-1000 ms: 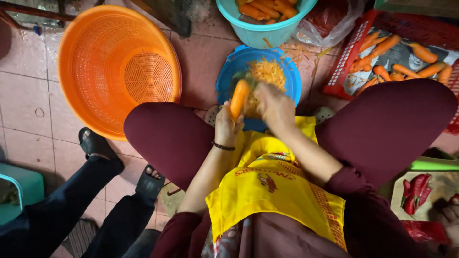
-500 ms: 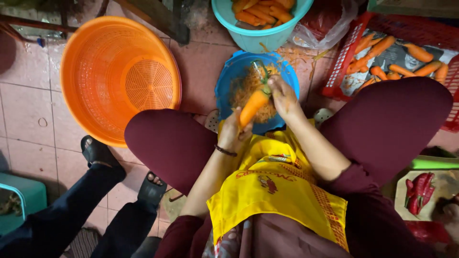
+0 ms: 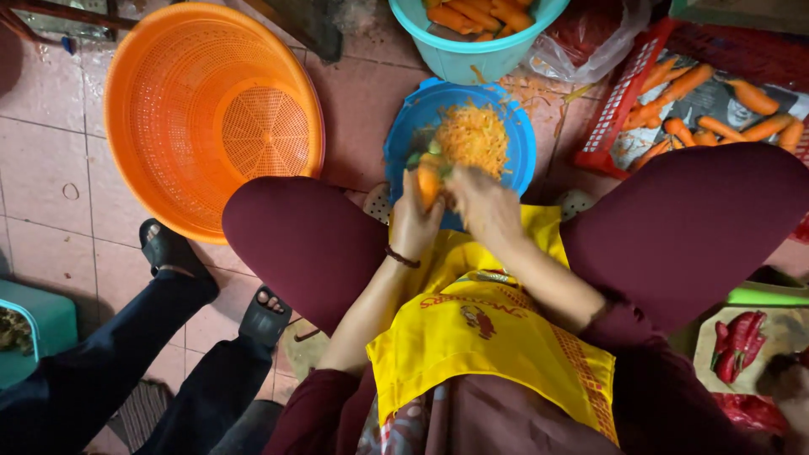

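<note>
Head view, looking straight down over a yellow apron (image 3: 497, 337) and two maroon-clad knees. Left hand (image 3: 415, 221) wrapped around a carrot (image 3: 428, 181), fingers curled tight on its lower end, the orange tip poking up above the knuckles. Right hand (image 3: 482, 206) just beside, touching the same carrot from the right, blurred; whether those fingers pinched a tool or pressed on the carrot alone, impossible to tell. Both hands held over the near rim of a blue bowl (image 3: 403, 143) on the tiled floor, a heap of orange peelings (image 3: 472, 135) inside. Farther up, a teal tub (image 3: 472, 55) holding whole carrots. To the right, a red crate (image 3: 619, 105) with more carrots. To the left, a large orange basket (image 3: 160, 109), tipped on its side. Lower left, another person's dark trouser legs and black sandals (image 3: 168, 248).
</note>
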